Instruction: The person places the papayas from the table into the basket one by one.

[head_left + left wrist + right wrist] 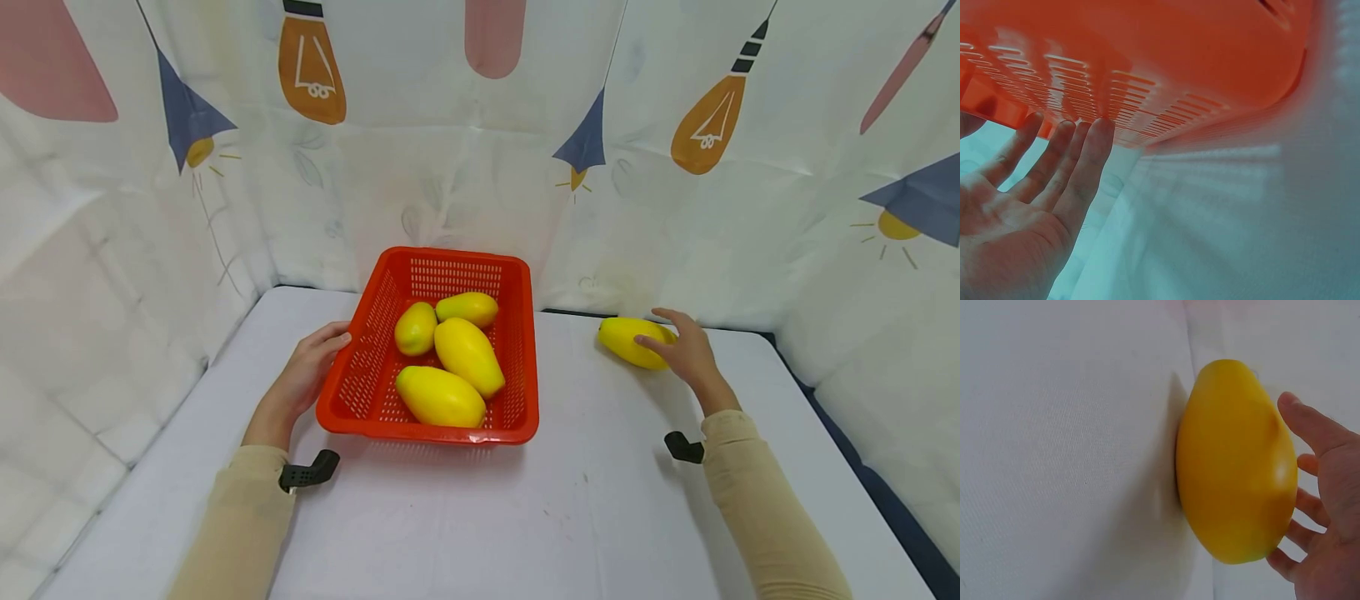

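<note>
A red perforated plastic basket (521, 350) stands left of the middle of the table, with several smooth yellow papayas (441, 397) inside. My left hand (306, 373) is at its left side, fingers fairly straight; in the left wrist view the fingertips (1102, 128) meet the slotted outer wall. Off to the right, another yellow papaya (1235, 462) lies near the table's back edge. My right hand (688, 354) reaches around its right side, thumb and fingers spread. In the right wrist view the thumb stands off the skin, while the other fingers are partly hidden behind the fruit.
White cloth covers the table (480, 517). Behind it and on both sides hangs a pale curtain (450, 167) printed with lamps and bulbs. A dark camera mount is on each wrist, beside the beige sleeves (757, 492).
</note>
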Motion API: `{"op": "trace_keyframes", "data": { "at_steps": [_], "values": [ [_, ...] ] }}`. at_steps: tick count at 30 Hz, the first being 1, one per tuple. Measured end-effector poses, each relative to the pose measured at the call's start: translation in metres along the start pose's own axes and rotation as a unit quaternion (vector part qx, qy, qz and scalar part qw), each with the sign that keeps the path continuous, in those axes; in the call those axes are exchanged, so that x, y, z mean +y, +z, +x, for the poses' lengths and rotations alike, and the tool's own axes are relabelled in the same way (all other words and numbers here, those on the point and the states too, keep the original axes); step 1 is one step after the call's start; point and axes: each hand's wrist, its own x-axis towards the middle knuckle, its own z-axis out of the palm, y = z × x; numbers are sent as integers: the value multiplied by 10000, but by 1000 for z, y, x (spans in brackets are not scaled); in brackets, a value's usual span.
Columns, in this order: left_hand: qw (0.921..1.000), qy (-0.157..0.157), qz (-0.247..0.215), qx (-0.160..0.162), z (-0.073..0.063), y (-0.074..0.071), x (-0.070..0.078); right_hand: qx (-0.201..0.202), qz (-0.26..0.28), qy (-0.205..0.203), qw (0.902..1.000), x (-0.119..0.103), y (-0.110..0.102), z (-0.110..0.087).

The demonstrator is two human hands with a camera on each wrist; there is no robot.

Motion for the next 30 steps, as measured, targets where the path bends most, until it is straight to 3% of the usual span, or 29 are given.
{"op": "trace_keyframes", "data": {
  "at_steps": [18, 30],
  "values": [
    [10000, 84, -38, -37, 0, 1, 0, -337, -132, -138, 9992, 3, 10, 0],
    [10000, 44, 72, 6, -1, 0, -1, -222, -118, -142, 9996, 3, 14, -1]
  ]
}}
